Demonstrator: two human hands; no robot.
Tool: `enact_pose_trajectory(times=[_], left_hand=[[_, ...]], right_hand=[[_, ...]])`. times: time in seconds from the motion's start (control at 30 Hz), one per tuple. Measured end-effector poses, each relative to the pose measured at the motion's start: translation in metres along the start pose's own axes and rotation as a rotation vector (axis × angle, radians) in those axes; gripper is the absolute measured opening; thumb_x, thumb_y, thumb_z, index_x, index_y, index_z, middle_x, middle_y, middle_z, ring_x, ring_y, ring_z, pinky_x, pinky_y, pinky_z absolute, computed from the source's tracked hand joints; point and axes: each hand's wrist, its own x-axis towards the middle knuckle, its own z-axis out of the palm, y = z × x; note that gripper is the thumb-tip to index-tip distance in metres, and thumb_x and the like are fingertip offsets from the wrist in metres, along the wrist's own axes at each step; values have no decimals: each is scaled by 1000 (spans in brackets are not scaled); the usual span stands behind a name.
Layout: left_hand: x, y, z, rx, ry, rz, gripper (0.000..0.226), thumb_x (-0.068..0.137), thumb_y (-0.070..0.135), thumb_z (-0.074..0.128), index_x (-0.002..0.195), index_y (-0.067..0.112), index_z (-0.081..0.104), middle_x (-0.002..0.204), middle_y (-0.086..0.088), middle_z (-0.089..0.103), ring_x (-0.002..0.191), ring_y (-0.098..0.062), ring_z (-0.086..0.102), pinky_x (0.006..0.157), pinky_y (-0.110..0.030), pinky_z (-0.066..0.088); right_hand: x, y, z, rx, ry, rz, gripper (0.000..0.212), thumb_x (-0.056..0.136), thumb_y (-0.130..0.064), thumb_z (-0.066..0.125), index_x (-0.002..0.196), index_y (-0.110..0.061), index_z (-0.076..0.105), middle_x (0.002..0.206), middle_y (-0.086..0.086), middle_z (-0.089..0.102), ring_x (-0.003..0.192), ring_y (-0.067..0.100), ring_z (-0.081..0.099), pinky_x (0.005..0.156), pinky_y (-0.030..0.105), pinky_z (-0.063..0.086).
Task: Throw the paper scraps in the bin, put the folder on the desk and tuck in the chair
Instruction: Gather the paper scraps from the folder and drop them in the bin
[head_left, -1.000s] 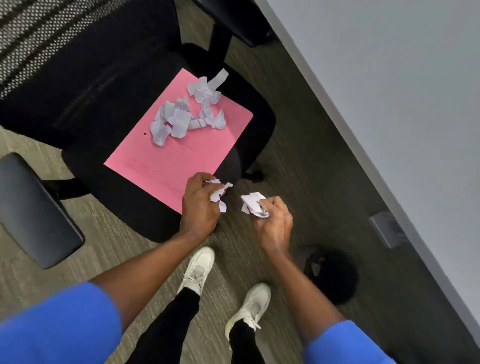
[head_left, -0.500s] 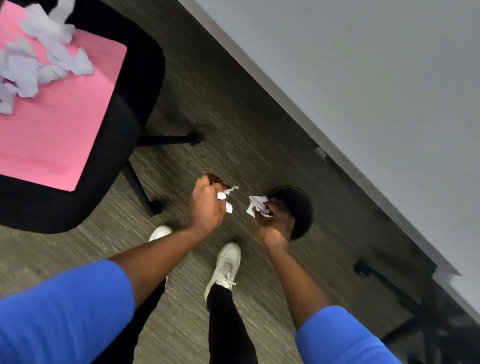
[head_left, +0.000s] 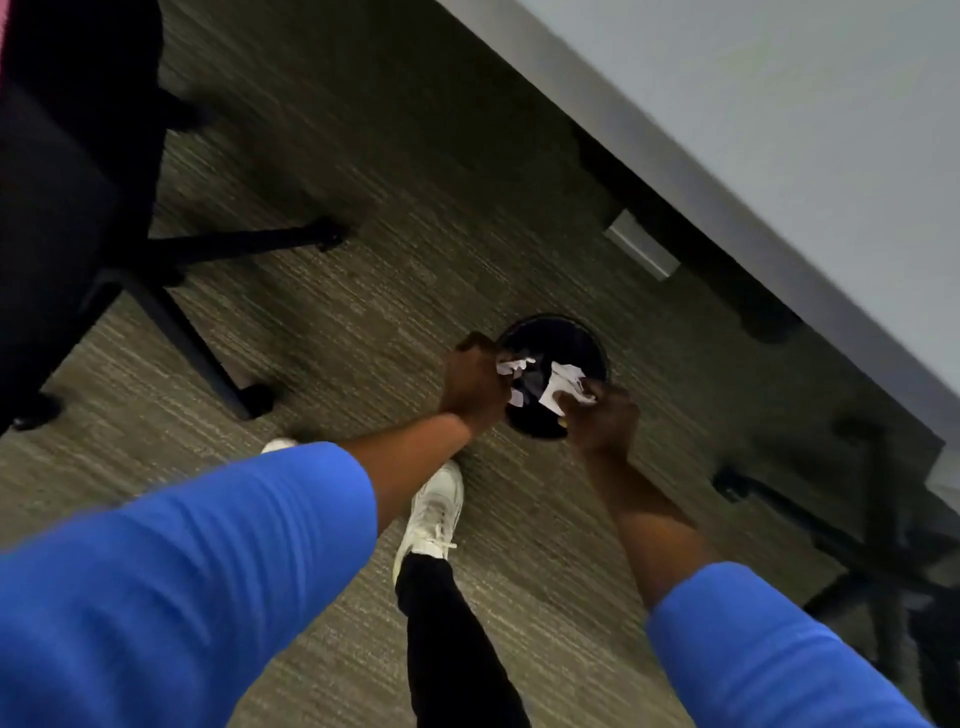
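Left hand: the left hand (head_left: 474, 384) is curled tight around white paper scraps (head_left: 511, 367), held over the near-left edge of the bin (head_left: 592, 340).
Right hand: the right hand (head_left: 602, 420) is clenched on a second bunch of scraps (head_left: 563, 382), above the bin's near-right rim.
Bin: round, black, on the carpet (head_left: 337, 322) just beside the surface (head_left: 779, 130); its inside is too dark to tell the contents.
Chair: the chair (head_left: 78, 171) stands well apart at the left, with a pink sliver, probably the folder (head_left: 4, 31), at the frame edge.

both arms outstretched, left hand (head_left: 474, 382) and right hand (head_left: 602, 418) clenched.
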Motion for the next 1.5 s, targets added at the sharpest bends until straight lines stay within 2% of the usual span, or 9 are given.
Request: enact_pose_trajectory(times=[0.23, 0.43, 0.5, 0.57, 0.73, 1.03, 1.23, 1.4, 1.5], left_hand=[[26, 0, 45, 7, -61, 47, 21, 89, 14, 79, 106, 1, 82, 111, -27, 78, 103, -42, 75, 87, -42, 55], [48, -14, 59, -77, -286, -48, 47, 89, 12, 80, 135, 13, 72, 139, -12, 72, 128, -28, 69, 86, -5, 40], [51, -15, 61, -180, -342, -137, 48, 92, 21, 80, 137, 7, 68, 141, -21, 68, 127, -36, 69, 103, -29, 55], [51, -11, 59, -344, -366, -245, 45, 96, 34, 78, 126, 2, 68, 128, -25, 72, 110, -41, 76, 88, -56, 65], [51, -3, 46, -594, -400, -417, 56, 101, 43, 67, 131, -4, 63, 127, -21, 68, 118, -35, 71, 78, -49, 68], [32, -1, -11, -318, -351, -238, 58, 99, 49, 68, 95, -8, 72, 91, -28, 72, 94, -40, 75, 81, -44, 65], [10, -4, -79, -52, -302, -174, 37, 97, 43, 73, 116, 11, 77, 119, -7, 79, 106, -21, 73, 84, -24, 52], [-10, -22, -144, 25, -196, -282, 26, 96, 28, 74, 117, 12, 75, 112, -5, 78, 104, -22, 74, 93, -33, 62], [-19, -30, -194, 29, -123, -254, 22, 94, 29, 74, 110, 15, 79, 107, -1, 82, 105, -19, 76, 92, -36, 62]], right_hand=[[34, 30, 4, -195, -160, -117, 39, 84, -13, 84, 122, -8, 77, 110, 20, 79, 106, 36, 74, 87, 31, 52], [48, 39, 7, -219, -176, -122, 51, 80, -15, 85, 129, -18, 73, 118, 15, 78, 111, 34, 73, 91, 38, 57], [51, 40, 6, -207, -170, -99, 54, 80, -16, 85, 132, -20, 72, 121, 15, 77, 112, 34, 73, 94, 40, 59], [52, 41, 5, -197, -172, -77, 54, 82, -15, 84, 134, -20, 70, 122, 15, 77, 112, 34, 74, 94, 45, 61], [48, 31, 2, -214, -189, -105, 46, 90, -16, 77, 135, -18, 68, 124, 15, 75, 112, 36, 73, 94, 49, 61], [24, -14, -5, -249, -206, -198, 45, 92, -15, 74, 136, -16, 66, 126, 16, 75, 115, 36, 71, 98, 47, 59], [-14, -59, 1, -262, -253, -236, 43, 94, -16, 71, 135, -7, 63, 130, 21, 70, 119, 40, 68, 101, 54, 56], [-51, -107, 19, -281, -292, -292, 34, 93, -11, 71, 127, -9, 68, 117, 17, 76, 114, 38, 70, 98, 36, 53], [-71, -147, 31, -331, -393, -266, 40, 92, -17, 71, 131, -16, 66, 118, 12, 76, 117, 35, 69, 104, 48, 54]])
